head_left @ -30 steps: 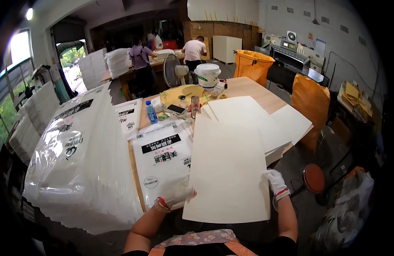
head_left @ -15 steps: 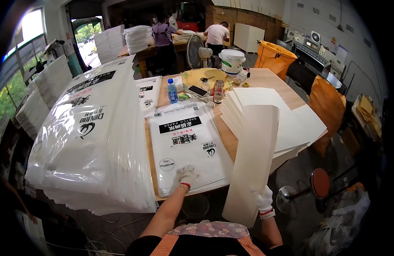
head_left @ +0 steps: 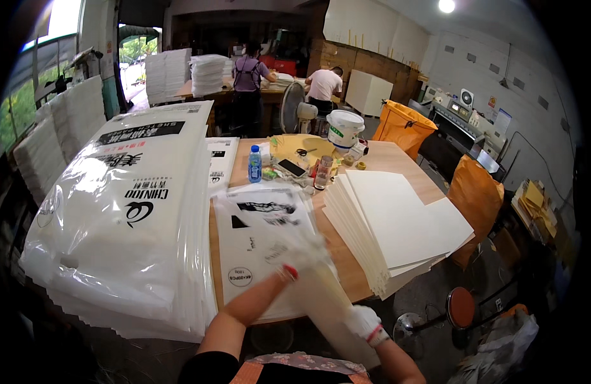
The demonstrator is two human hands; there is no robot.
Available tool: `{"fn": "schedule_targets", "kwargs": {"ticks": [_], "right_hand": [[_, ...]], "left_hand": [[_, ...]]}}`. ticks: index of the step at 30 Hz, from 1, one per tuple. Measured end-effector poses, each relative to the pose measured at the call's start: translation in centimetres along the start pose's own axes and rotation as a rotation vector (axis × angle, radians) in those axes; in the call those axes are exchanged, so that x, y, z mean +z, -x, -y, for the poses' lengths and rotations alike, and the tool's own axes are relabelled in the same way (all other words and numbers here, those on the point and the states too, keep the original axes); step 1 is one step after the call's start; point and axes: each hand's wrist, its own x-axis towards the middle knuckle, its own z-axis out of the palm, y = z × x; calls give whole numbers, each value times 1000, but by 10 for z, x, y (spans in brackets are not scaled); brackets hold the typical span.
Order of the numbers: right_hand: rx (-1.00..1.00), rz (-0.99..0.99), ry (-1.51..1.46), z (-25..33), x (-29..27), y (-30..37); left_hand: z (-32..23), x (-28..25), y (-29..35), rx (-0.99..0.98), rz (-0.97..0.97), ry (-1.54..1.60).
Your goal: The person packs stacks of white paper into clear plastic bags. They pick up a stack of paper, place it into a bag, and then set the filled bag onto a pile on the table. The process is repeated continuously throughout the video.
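My right hand, in a white glove with a red cuff edge, grips the near end of a curled cream paper sheet; whether it is one sheet or more I cannot tell. The sheet slants down across the near edge of a pile of printed clear plastic bags. Over these bags, close to the sheet's far end, is my gloved left hand. It is smeared by motion, so its fingers do not show. Part of the top bag looks blurred too. To the right lies a fanned stack of large white paper sheets.
A tall stack of plastic bags fills the table's left side. Beyond the middle pile stand a blue bottle, a phone, a clear bottle and a white bucket. A red-topped stool is at the right. Two people work farther back.
The paper sheet has come left and lower, from beside the paper stack to the middle bags. My left hand has moved right and up toward it. My right hand still grips it; the view has tilted up.
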Motion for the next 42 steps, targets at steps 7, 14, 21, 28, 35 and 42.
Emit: {"fn": "schedule_targets", "kwargs": {"ticks": [7,14,21,28,35,42], "right_hand": [[505,-504,-356,-3,-8,-65],[454,27,-201,-67,47,-152],[24,-8,-582,-33,27,-32],[90,-201,-997,-31,107,100],[45,81,-976,-62,67,101],[179,-12,-1751,-17,139,14]], "left_hand": [[-66,60,52,-444,59,-146],[33,35,187,-463,-424,-465],[-11,53,284,-1145,-446,55],[-96,138,360,-845,-358,103],[-51,136,373,-959,-761,341],[-161,-18,149,-328,-540,-105]]}}
